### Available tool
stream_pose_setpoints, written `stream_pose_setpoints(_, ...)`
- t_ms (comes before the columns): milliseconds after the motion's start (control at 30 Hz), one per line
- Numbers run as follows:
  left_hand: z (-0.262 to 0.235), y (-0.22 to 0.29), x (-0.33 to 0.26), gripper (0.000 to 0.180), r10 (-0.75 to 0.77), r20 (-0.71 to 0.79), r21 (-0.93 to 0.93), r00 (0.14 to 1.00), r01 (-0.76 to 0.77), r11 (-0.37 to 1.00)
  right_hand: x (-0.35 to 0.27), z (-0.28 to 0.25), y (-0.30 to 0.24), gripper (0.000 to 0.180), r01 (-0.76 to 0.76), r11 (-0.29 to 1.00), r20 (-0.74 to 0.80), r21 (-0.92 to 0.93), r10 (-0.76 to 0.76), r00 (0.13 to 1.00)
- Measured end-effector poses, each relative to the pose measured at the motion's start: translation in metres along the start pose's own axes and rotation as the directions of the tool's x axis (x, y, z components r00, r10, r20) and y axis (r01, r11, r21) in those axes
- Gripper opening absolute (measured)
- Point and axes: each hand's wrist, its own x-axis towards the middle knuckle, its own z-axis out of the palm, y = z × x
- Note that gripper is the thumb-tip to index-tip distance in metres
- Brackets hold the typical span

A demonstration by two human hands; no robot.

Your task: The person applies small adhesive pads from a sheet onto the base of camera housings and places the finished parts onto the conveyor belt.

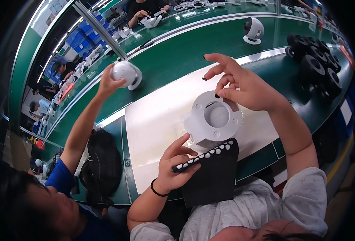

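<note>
My left hand (pixel 176 165) grips a black sheet (pixel 211 172) that has a row of small white round pads along its upper edge. Just beyond it, a white round plastic housing (pixel 214 118) with a central hole lies on a white mat (pixel 157 120). My right hand (pixel 241 84) hovers over the housing's far rim, pinching a tiny black pad (pixel 217 96) between thumb and finger. Another small black pad (pixel 204 79) lies on the mat near that hand.
A co-worker's hand (pixel 107 82) on my left holds a white rounded unit (pixel 125 74) over the green bench (pixel 173 52). Several black round parts (pixel 316 60) are stacked at the right. Another white unit (pixel 253 30) stands farther back. A black bag (pixel 101 168) lies at the left.
</note>
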Motion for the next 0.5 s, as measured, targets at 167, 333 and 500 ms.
stream_pose_setpoints(167, -0.002, -0.001, -0.002, 0.020, -0.070, 0.064, 0.028, 0.995, 0.068, 0.997, -0.011, 0.003, -0.010, 0.061, 0.194, 0.884, 0.091, -0.426, -0.171, 0.981)
stream_pose_setpoints(333, -0.002, -0.004, 0.000, 0.017, -0.026, 0.058, 0.078, 0.998, 0.021, 0.997, -0.015, 0.005, -0.023, 0.059, 0.163, 0.906, 0.004, -0.391, -0.175, 0.985)
stream_pose_setpoints(500, -0.002, -0.006, 0.000, 0.017, -0.048, 0.092, 0.073, 0.995, 0.041, 0.996, 0.005, 0.022, -0.007, 0.049, 0.236, 0.962, -0.026, -0.136, -0.241, 0.970)
